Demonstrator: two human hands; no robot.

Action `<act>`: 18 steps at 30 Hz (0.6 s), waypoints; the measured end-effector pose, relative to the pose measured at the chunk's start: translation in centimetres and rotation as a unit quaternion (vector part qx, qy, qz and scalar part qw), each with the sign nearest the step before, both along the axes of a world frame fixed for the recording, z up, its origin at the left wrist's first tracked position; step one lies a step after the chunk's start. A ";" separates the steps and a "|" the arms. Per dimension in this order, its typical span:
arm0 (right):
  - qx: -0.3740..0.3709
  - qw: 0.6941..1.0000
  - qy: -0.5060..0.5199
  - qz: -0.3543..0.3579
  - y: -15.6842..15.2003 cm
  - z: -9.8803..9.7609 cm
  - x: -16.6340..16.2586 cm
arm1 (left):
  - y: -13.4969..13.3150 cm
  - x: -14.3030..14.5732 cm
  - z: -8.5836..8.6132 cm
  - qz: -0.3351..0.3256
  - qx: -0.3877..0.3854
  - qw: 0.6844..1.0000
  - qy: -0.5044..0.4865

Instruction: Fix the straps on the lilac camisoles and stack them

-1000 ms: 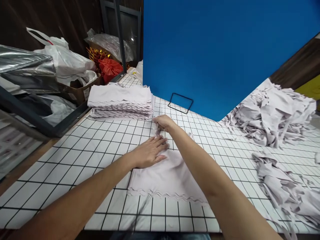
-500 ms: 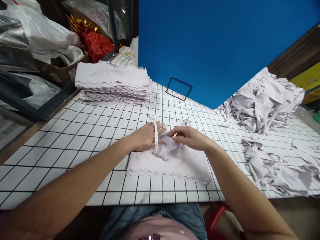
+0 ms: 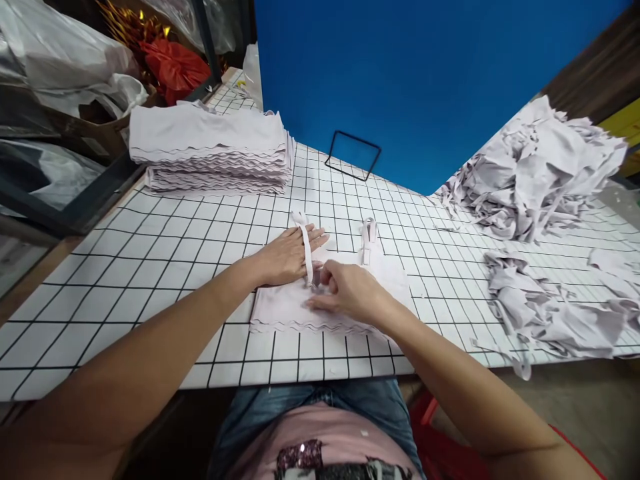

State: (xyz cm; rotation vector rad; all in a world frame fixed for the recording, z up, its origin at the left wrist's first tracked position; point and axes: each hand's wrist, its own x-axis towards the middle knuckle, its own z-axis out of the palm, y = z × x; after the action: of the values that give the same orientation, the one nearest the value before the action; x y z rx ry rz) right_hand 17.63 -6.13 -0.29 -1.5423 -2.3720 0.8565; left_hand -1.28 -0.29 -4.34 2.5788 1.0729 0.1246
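Observation:
A pale lilac strappy garment (image 3: 280, 308) lies flat on the white gridded table (image 3: 165, 267) in front of me. My left hand (image 3: 287, 257) rests flat on its upper left part, fingers stretched out, with one strap (image 3: 305, 245) draped across the fingers. My right hand (image 3: 347, 292) presses on the middle of the garment, fingers bent down onto the cloth. The second strap (image 3: 369, 237) lies free on the table beyond the right hand.
A neat stack of folded lilac garments (image 3: 213, 150) sits at the far left. Loose heaps of lilac garments (image 3: 530, 180) and scraps (image 3: 545, 313) cover the right side. A black wire frame (image 3: 353, 155) lies by the blue wall. Plastic bags (image 3: 70, 60) crowd shelves on the left.
My right hand has drawn back from the far strap end to the middle of the garment. The strap now lies over my left fingers. The camera has tilted down.

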 end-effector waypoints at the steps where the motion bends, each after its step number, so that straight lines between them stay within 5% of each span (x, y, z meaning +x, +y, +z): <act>1: -0.015 1.000 -0.007 0.021 -0.3 -0.1 0.4 | 0.0 0.0 0.0 0.001 0.001 1.000 0.005; 4: -0.116 0.989 0.018 0.095 -0.2 0.0 1.9 | 0.0 0.1 -0.2 0.000 0.008 1.000 0.010; 9: -0.250 0.936 0.199 0.149 1.8 1.0 4.0 | 0.1 0.0 -0.4 -0.005 0.018 1.000 -0.003; 18: -0.214 0.920 0.321 -0.072 6.0 -0.4 2.9 | 0.3 -1.0 1.2 0.060 0.015 0.985 -0.163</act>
State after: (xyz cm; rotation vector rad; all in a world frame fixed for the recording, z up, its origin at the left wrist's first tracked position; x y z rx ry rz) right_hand 20.54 -0.12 -0.66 -1.2583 -1.6486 1.6240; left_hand -2.27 -0.04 -3.16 2.4059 1.1052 0.5743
